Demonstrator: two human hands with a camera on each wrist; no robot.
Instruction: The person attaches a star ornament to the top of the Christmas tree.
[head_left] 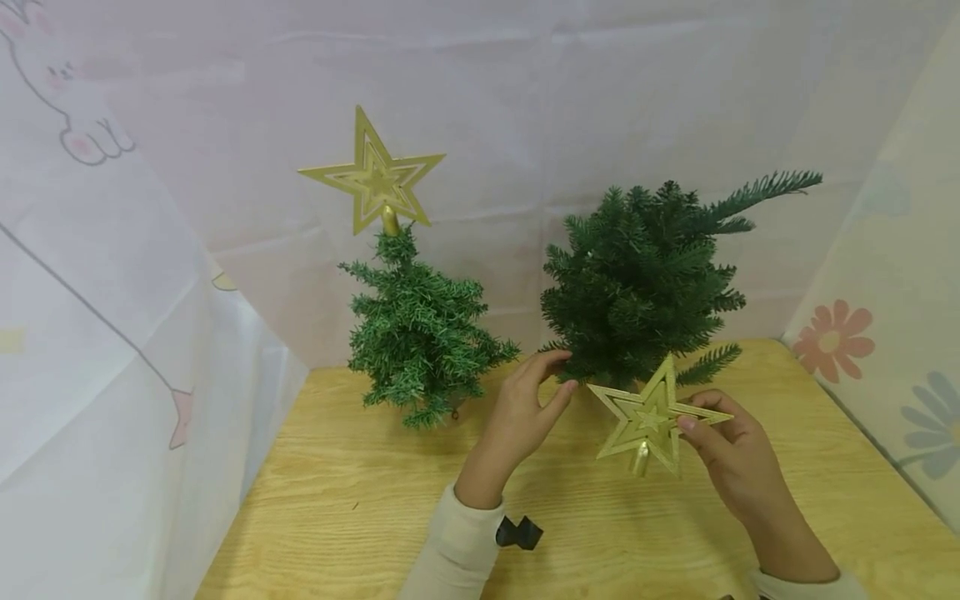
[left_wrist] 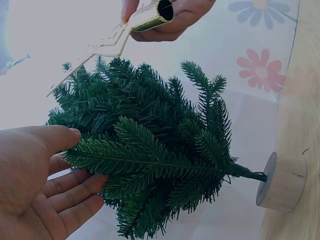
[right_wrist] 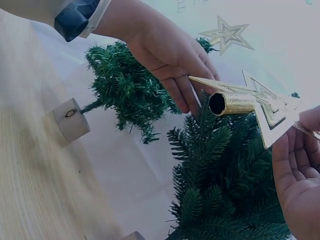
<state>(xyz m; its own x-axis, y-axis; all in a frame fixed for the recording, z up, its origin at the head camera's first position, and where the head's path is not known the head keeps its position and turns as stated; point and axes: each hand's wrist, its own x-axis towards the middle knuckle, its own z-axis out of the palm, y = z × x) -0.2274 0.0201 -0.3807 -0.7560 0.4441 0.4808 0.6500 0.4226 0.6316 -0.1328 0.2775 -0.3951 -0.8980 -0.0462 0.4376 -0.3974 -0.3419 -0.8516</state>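
- We see a flat gold five-pointed star point(head_left: 651, 421) with nested cut-out outlines, a glittery, grainy finish and a short hollow tube at its foot, in front of the lower part of a dark green artificial fir tree point(head_left: 637, 275).
- We notice that the fir has dense, flat-needled branches, one long sprig reaching out at the upper right, and a pale round wooden base point(left_wrist: 285, 182).
- To its left, we see a brighter green tinsel-textured tree point(head_left: 420, 325) on a similar base, topped by a matching gold star point(head_left: 377, 179).
- Both trees stand on a pale wood-grain surface point(head_left: 360, 517).
- We find the right hand point(head_left: 750, 471) pinching one point of the first star between thumb and fingers, tube downward.
- We see the left hand point(head_left: 517, 412) reach to the fir's left side, palm turned toward it, thumb and fingers loosely parted about the branch tips.
- Looking into the tube from the right wrist, we see a dark, round opening.
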